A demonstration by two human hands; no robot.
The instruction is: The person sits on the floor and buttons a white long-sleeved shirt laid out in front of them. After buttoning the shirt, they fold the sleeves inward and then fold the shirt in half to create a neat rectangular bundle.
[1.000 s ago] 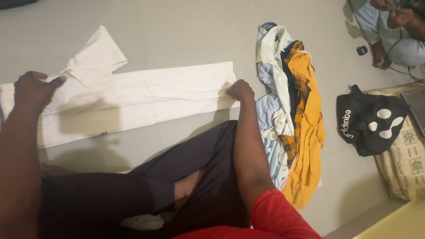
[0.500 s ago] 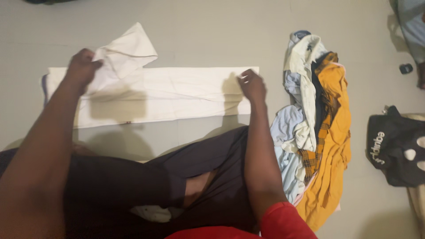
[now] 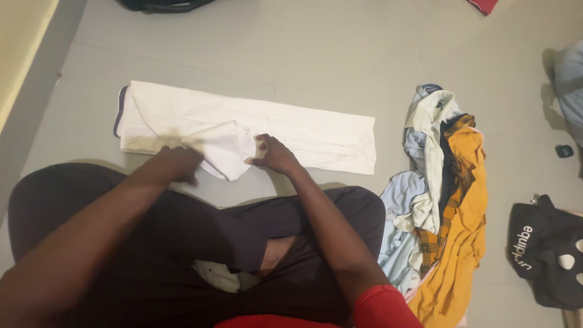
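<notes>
While I sit cross-legged on the grey floor, my left hand and right hand each pinch the white sleeve. It lies folded over the long white garment stretched before my knees. Near its right end sits a heap of clothes.

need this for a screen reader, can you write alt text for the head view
Seen from above, a seated person's left hand and right hand press a sleeve onto a long folded white shirt on a grey floor. A pile of clothes lies to the right, with a black bag beyond it.
</notes>
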